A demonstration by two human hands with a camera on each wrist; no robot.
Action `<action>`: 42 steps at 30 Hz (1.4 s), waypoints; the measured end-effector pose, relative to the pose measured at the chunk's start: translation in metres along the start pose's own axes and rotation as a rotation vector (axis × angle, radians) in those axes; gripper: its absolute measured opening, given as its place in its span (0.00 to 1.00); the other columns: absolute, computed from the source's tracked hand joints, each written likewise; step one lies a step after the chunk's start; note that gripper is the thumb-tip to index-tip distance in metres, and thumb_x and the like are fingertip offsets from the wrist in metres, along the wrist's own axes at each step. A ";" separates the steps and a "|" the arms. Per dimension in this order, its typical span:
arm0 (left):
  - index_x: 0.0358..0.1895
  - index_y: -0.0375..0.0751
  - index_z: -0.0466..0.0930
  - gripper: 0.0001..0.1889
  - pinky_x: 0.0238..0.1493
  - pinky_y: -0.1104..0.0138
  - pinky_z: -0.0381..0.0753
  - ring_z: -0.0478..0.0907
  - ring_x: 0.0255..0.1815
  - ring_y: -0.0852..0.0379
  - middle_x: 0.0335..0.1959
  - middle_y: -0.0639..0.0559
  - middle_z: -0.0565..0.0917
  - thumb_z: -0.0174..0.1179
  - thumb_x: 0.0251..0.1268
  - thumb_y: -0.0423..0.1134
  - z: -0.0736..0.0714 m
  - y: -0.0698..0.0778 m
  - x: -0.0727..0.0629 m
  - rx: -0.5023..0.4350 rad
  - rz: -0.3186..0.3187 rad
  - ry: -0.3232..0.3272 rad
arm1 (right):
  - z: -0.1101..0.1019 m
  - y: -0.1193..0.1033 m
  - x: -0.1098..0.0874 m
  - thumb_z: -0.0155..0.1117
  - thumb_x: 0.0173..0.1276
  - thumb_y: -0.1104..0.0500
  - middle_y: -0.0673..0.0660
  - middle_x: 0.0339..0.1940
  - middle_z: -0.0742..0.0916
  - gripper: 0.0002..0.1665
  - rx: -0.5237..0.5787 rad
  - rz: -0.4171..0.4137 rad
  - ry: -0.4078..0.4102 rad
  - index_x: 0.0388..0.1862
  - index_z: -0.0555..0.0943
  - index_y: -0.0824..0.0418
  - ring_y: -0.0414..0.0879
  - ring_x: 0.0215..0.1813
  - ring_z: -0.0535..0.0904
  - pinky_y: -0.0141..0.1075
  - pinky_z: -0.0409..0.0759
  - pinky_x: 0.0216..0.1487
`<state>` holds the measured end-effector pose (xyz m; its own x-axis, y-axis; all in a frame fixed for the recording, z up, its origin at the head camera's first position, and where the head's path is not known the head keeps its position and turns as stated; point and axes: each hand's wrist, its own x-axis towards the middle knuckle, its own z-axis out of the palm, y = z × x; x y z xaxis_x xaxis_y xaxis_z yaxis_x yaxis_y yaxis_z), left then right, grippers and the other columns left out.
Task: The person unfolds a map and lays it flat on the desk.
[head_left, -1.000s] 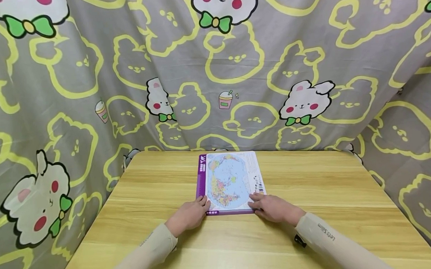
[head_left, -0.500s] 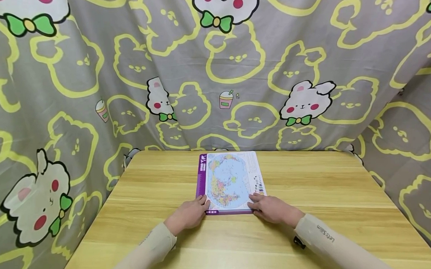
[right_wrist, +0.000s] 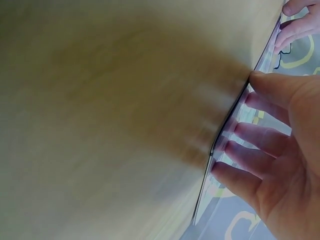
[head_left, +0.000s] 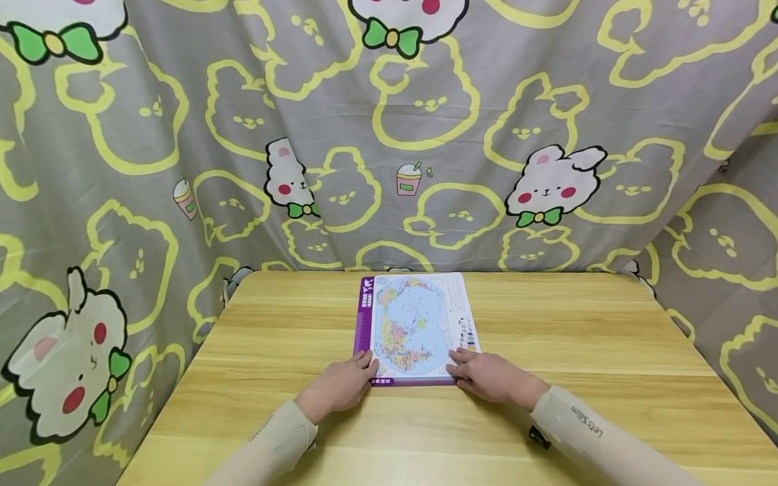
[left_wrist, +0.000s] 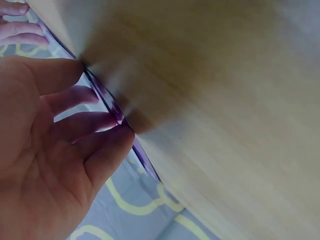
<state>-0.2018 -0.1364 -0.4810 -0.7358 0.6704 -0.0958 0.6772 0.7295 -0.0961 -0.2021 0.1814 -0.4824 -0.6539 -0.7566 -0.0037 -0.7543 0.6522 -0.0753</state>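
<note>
A flat map sheet [head_left: 411, 328], a world map with a purple border, lies on the wooden table, turned sideways to the head view. My left hand [head_left: 342, 382] rests on its near left corner, and my right hand [head_left: 493, 377] on the near right corner. In the left wrist view the thumb and little finger of my left hand [left_wrist: 65, 120] touch the table along the purple edge, while other fingers reach over the map. The right wrist view has the fingers of my right hand [right_wrist: 270, 140] spread along the sheet's thin dark edge. Neither hand visibly lifts the sheet.
The light wooden table [head_left: 559, 323] extends around the map on both sides and toward me. A grey curtain [head_left: 427, 220] with yellow outlined cartoon animals hangs behind the table and along both sides. The sheet's far edge lies near the table's back edge.
</note>
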 end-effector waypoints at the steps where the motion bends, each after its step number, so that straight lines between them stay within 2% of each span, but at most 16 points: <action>1: 0.64 0.36 0.70 0.22 0.59 0.56 0.73 0.67 0.65 0.43 0.65 0.39 0.69 0.53 0.70 0.41 0.000 0.000 0.000 -0.005 -0.001 -0.004 | 0.000 0.000 0.000 0.59 0.69 0.58 0.67 0.63 0.75 0.21 0.000 -0.001 0.000 0.59 0.78 0.63 0.61 0.64 0.70 0.50 0.73 0.59; 4: 0.64 0.35 0.69 0.23 0.59 0.56 0.73 0.67 0.65 0.43 0.65 0.38 0.69 0.53 0.69 0.41 -0.002 -0.001 0.000 -0.025 -0.006 -0.015 | 0.001 0.001 0.000 0.59 0.69 0.58 0.67 0.63 0.75 0.21 0.002 -0.001 -0.002 0.59 0.78 0.62 0.61 0.64 0.69 0.50 0.73 0.59; 10: 0.65 0.30 0.66 0.26 0.61 0.55 0.71 0.63 0.68 0.41 0.67 0.34 0.65 0.54 0.69 0.42 -0.006 -0.004 -0.003 -0.090 -0.063 -0.051 | 0.000 0.001 0.000 0.59 0.69 0.58 0.66 0.63 0.75 0.21 0.003 0.002 -0.006 0.59 0.78 0.62 0.61 0.64 0.70 0.50 0.73 0.59; 14: 0.65 0.28 0.65 0.28 0.63 0.55 0.68 0.60 0.69 0.41 0.68 0.34 0.63 0.53 0.70 0.44 -0.005 -0.007 -0.004 -0.089 -0.077 -0.078 | -0.001 -0.001 0.001 0.60 0.68 0.57 0.65 0.62 0.76 0.19 0.006 0.006 0.002 0.57 0.79 0.61 0.60 0.64 0.70 0.51 0.73 0.59; 20: 0.66 0.28 0.65 0.28 0.65 0.55 0.65 0.59 0.69 0.41 0.69 0.34 0.62 0.52 0.71 0.45 -0.003 -0.009 -0.004 -0.077 -0.076 -0.085 | 0.000 -0.004 0.007 0.61 0.68 0.54 0.65 0.59 0.78 0.13 0.002 0.008 0.028 0.48 0.80 0.58 0.60 0.61 0.73 0.51 0.74 0.58; 25: 0.66 0.28 0.65 0.28 0.66 0.56 0.64 0.59 0.69 0.41 0.68 0.34 0.63 0.52 0.71 0.45 -0.003 -0.009 -0.004 -0.072 -0.071 -0.091 | -0.001 -0.008 0.016 0.62 0.67 0.54 0.64 0.58 0.79 0.14 -0.004 0.008 0.031 0.47 0.79 0.59 0.60 0.61 0.73 0.50 0.73 0.60; 28: 0.66 0.28 0.65 0.28 0.66 0.56 0.64 0.60 0.69 0.42 0.68 0.34 0.63 0.51 0.71 0.45 -0.002 -0.010 -0.003 -0.068 -0.066 -0.091 | -0.003 -0.012 0.023 0.62 0.67 0.53 0.63 0.58 0.78 0.16 0.001 0.003 0.024 0.49 0.79 0.60 0.59 0.62 0.72 0.50 0.72 0.61; 35: 0.66 0.29 0.65 0.27 0.66 0.55 0.65 0.59 0.70 0.42 0.69 0.35 0.63 0.52 0.71 0.43 -0.004 -0.009 -0.004 -0.087 -0.075 -0.096 | -0.011 -0.025 0.039 0.60 0.69 0.50 0.63 0.65 0.74 0.28 0.029 0.026 -0.034 0.63 0.74 0.62 0.58 0.67 0.67 0.49 0.67 0.65; 42: 0.66 0.29 0.65 0.27 0.66 0.55 0.63 0.59 0.70 0.43 0.69 0.35 0.62 0.52 0.71 0.43 -0.006 -0.009 -0.004 -0.112 -0.085 -0.109 | -0.014 -0.036 0.058 0.59 0.69 0.47 0.61 0.67 0.72 0.32 0.039 0.011 -0.069 0.67 0.70 0.61 0.56 0.68 0.65 0.46 0.65 0.67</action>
<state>-0.2048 -0.1448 -0.4739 -0.7815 0.5911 -0.1996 0.6028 0.7979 0.0022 -0.2138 0.1144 -0.4663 -0.6552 -0.7519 -0.0737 -0.7435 0.6590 -0.1139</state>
